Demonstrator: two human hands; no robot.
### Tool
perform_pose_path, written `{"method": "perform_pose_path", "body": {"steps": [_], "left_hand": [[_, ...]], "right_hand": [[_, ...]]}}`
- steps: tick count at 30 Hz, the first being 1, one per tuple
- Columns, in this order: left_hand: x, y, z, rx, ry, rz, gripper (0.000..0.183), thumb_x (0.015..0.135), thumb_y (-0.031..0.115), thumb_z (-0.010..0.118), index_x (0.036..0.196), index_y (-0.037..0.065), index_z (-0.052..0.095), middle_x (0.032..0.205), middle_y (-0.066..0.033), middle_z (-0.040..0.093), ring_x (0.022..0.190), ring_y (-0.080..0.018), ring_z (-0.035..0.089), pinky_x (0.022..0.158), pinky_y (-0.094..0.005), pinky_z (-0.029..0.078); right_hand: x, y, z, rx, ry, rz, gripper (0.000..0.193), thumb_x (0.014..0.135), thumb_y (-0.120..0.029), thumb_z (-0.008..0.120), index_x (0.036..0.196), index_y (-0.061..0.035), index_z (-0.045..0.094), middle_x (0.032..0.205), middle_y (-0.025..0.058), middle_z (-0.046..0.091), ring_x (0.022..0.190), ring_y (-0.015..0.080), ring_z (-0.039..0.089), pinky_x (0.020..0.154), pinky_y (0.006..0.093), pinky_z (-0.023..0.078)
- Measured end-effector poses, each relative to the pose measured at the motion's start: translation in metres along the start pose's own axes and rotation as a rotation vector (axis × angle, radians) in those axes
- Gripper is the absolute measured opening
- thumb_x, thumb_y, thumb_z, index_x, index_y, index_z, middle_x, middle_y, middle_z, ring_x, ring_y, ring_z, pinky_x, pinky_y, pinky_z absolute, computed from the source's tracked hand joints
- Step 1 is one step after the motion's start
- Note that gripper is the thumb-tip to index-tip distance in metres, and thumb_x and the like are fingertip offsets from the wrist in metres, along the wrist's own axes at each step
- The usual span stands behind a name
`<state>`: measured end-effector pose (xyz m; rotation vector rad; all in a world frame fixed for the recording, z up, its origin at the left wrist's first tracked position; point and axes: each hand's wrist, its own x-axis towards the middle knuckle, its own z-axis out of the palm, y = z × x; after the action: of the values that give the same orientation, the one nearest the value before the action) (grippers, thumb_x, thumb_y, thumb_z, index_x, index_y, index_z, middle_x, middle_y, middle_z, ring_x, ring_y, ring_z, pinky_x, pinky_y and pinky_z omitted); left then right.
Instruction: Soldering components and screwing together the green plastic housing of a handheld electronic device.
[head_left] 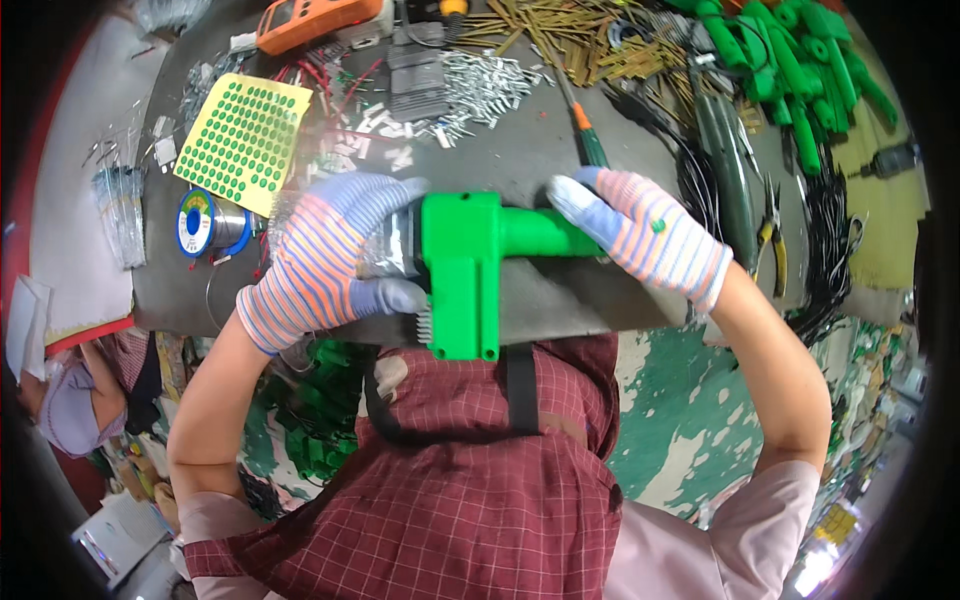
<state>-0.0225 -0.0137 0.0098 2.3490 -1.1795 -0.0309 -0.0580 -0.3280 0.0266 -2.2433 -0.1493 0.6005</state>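
Note:
A bright green plastic tool housing (462, 270) with a round side handle is held up in front of me, over the near edge of the dark bench. My left hand (335, 250), in a striped glove, is closed round the dark and clear plastic part (392, 245) at the housing's left side. Small grey teeth show along the lower left edge of the housing. At the handle's right end, my gloved right hand (645, 230) grips with its fingers over the top; its thumb is mostly hidden. Just beyond that hand lies a screwdriver (590, 135) with an orange and green handle.
On the bench's left are a yellow sticker sheet (243, 143) and a solder wire spool (200, 225). Small metal screws (485, 88), brass strips (640, 50) and green housings (790, 60) lie piled at the back. Pliers (772, 235) and black cables (830, 240) lie right. Another person (85, 400) is at left.

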Motion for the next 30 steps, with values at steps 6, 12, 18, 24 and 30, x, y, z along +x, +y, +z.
{"method": "perform_pose_path", "body": {"steps": [6, 12, 18, 24, 30], "left_hand": [[-0.003, -0.008, 0.006, 0.024, -0.037, -0.046, 0.086, 0.070, 0.071, 0.069, 0.130, 0.010, 0.061, 0.114, -0.0118, 0.063, 0.110, -0.0329, 0.057, 0.099, -0.0470, 0.041], [-0.005, -0.012, 0.010, -0.071, -0.033, -0.055, 0.073, 0.075, 0.066, 0.067, 0.126, 0.013, 0.065, 0.110, -0.0092, 0.060, 0.102, -0.0301, 0.056, 0.092, -0.0467, 0.042], [-0.014, 0.002, 0.012, -0.120, -0.011, -0.123, 0.067, 0.076, 0.063, 0.067, 0.124, 0.016, 0.066, 0.112, -0.0075, 0.058, 0.100, -0.0286, 0.056, 0.091, -0.0456, 0.042], [-0.007, -0.002, 0.010, -0.176, -0.069, -0.180, 0.065, 0.074, 0.061, 0.069, 0.123, 0.017, 0.066, 0.110, -0.0064, 0.058, 0.098, -0.0273, 0.056, 0.089, -0.0446, 0.042], [-0.008, -0.001, 0.015, -0.199, -0.036, -0.153, 0.061, 0.076, 0.059, 0.068, 0.122, 0.019, 0.067, 0.109, -0.0061, 0.058, 0.095, -0.0268, 0.057, 0.086, -0.0441, 0.042]], "right_hand": [[0.005, -0.008, 0.011, 0.259, 0.098, 0.077, 0.037, 0.101, -0.037, 0.058, 0.104, -0.0008, 0.067, 0.086, 0.0212, 0.065, 0.082, 0.0354, 0.062, 0.076, 0.0408, 0.049], [0.007, -0.023, -0.017, 0.014, -0.260, 0.171, 0.038, 0.103, -0.036, 0.050, 0.109, -0.0016, 0.065, 0.082, 0.0240, 0.064, 0.081, 0.0411, 0.065, 0.073, 0.0425, 0.052], [0.003, -0.028, -0.004, -0.481, -0.162, -0.276, 0.053, 0.088, -0.052, 0.064, 0.110, -0.0033, 0.064, 0.086, 0.0164, 0.065, 0.075, 0.0352, 0.065, 0.066, 0.0440, 0.051], [0.013, -0.055, 0.026, -0.908, -0.073, -0.298, 0.035, 0.075, -0.015, 0.060, 0.107, -0.0028, 0.063, 0.088, 0.0091, 0.063, 0.078, 0.0253, 0.061, 0.073, 0.0411, 0.051], [0.012, -0.062, 0.045, -0.974, 0.013, -0.233, 0.029, 0.074, -0.011, 0.062, 0.102, -0.0015, 0.062, 0.093, 0.0130, 0.065, 0.084, 0.0269, 0.064, 0.079, 0.0423, 0.053]]}}
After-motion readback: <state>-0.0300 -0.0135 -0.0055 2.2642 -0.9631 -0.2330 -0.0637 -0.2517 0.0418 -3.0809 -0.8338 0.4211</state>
